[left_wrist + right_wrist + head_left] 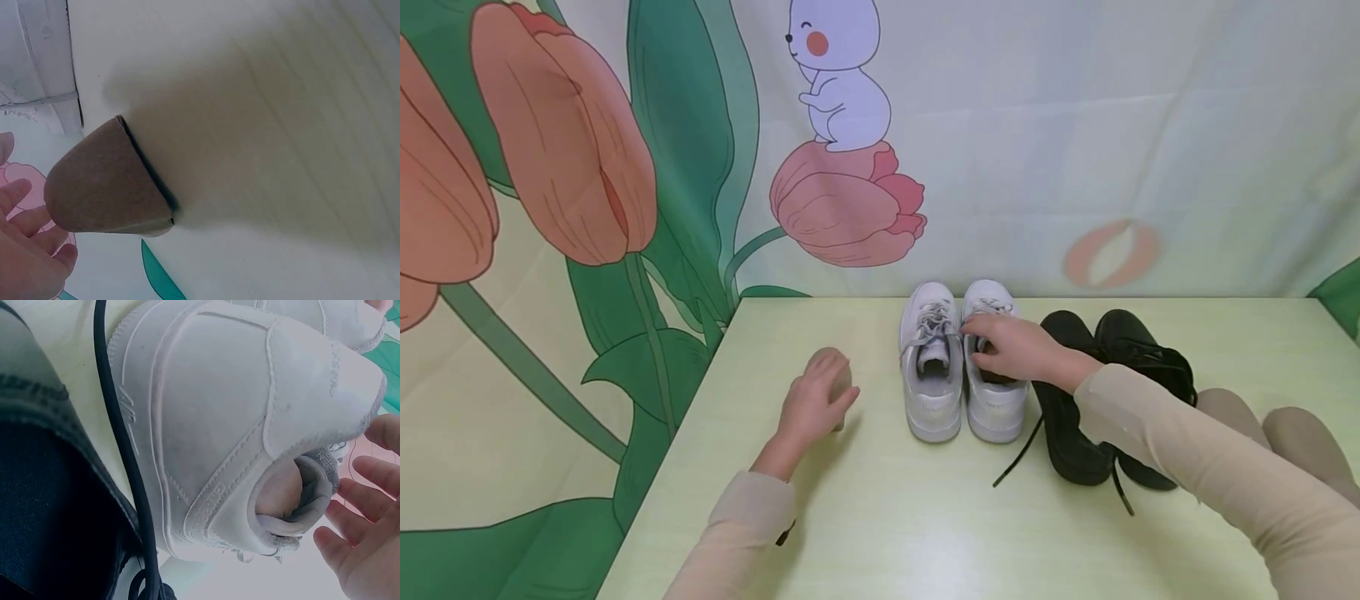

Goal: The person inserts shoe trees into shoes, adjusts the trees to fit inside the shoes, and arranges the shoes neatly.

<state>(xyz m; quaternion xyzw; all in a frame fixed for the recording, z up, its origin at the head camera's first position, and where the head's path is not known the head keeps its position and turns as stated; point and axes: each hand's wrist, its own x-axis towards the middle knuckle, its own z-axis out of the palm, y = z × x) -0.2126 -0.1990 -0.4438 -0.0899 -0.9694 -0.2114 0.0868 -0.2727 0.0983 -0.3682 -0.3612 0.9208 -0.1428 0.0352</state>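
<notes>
My left hand [812, 400] lies over a small taupe thing [838, 382] on the table's left part. In the left wrist view this taupe thing [106, 181] shows one rounded end and a straight dark edge; my fingers [37, 219] are right at its rounded end, and the thumb sits apart from it. My right hand [1018, 346] reaches over the right white sneaker [998, 421]. Its fingers, loosely bent, are near the shoe's opening [294, 494], with the thumb at the collar. Beside it stands the left white sneaker [932, 417], toe toward the wall.
Black lace-up shoes [1078, 442] stand right of the sneakers, with laces trailing on the table; my right sleeve [1195, 442] crosses over them. Two taupe rounded shapes [1232, 408] lie at the far right. Behind the pale table [917, 525] hangs a printed tulip cloth [1037, 150].
</notes>
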